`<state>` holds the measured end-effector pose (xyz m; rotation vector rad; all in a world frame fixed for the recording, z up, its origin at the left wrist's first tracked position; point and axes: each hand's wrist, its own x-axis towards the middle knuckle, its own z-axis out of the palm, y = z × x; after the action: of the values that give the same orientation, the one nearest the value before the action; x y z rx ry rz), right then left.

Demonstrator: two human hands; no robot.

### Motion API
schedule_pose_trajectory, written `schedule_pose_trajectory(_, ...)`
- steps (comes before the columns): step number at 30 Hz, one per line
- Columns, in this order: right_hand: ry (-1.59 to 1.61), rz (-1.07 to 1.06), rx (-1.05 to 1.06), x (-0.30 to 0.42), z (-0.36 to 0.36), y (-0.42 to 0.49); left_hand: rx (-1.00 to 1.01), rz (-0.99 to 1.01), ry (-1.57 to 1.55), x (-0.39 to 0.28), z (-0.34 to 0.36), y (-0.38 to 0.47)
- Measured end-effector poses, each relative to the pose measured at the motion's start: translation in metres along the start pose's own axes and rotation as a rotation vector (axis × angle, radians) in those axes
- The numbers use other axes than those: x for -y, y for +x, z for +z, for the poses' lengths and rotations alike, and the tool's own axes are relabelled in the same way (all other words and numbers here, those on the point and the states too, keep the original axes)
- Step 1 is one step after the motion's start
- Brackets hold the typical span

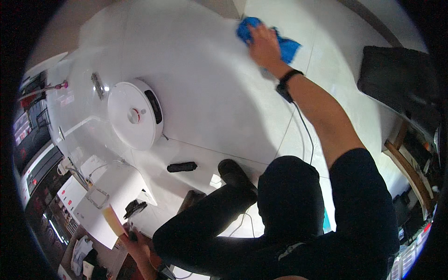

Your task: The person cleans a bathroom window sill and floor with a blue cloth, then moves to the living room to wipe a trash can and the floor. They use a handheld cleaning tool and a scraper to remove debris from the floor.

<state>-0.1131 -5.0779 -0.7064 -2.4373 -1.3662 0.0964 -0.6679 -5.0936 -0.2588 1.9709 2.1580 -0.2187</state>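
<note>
My right hand (264,43) is pressed on a crumpled blue cloth (288,49) on the pale tiled floor (217,87). A black band with a cable sits on that wrist. My left hand (136,245), low at the left, grips a long pale yellow object (113,220) whose kind I cannot tell. Just above it is a black-bristled brush part (135,209); whether the hand also holds this is unclear. A round white robot vacuum (131,115) lies on the floor at the left. Between it and my bent knees lies a short black cylindrical item (182,167).
A white box-like unit (115,185) with cables stands at the lower left. A dark roller-like piece (98,85) lies beyond the robot vacuum. At the right are a black mesh-like panel (395,77) and a curved wooden frame (409,175). A cable runs from my right wrist.
</note>
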Motion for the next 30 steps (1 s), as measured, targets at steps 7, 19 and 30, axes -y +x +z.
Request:
schedule_pose_trajectory(7, 0.233, -0.793, 0.508, 0.113, 0.010, -0.095, -0.103, -0.083, -0.154, 0.015, 0.009, -0.082)
schedule_pose_trajectory(19, 0.067, 0.033, 0.205, -0.031, -0.020, 0.006, -0.292, -0.011, -0.288, 0.098, 0.040, -0.094)
schedule_pose_trajectory(30, 0.089, -0.027, 0.770, -0.109, -0.118, -0.304, -0.210, 0.184, -0.713, 0.105, 0.068, -0.021)
